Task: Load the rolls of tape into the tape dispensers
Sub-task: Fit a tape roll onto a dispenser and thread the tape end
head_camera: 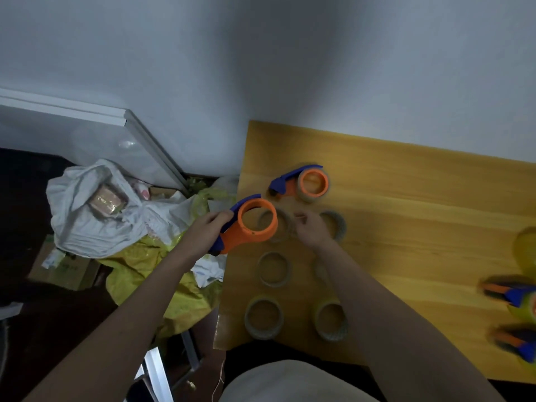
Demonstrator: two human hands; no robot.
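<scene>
An empty orange-and-blue tape dispenser (249, 224) is held just off the counter's (406, 216) left edge, gripped at its handle by the left hand (210, 230). Just right of it, the right hand (311, 229) hovers with loosely curled fingers over clear tape rolls (274, 269) lying on the counter. Beyond the held dispenser, a loaded dispenser (304, 182) rests on the counter.

Cluttered home storage corner, wooden table (406, 181) against white wall (261, 53), bags (95, 216) and cardboard box (66, 268) on floor
</scene>
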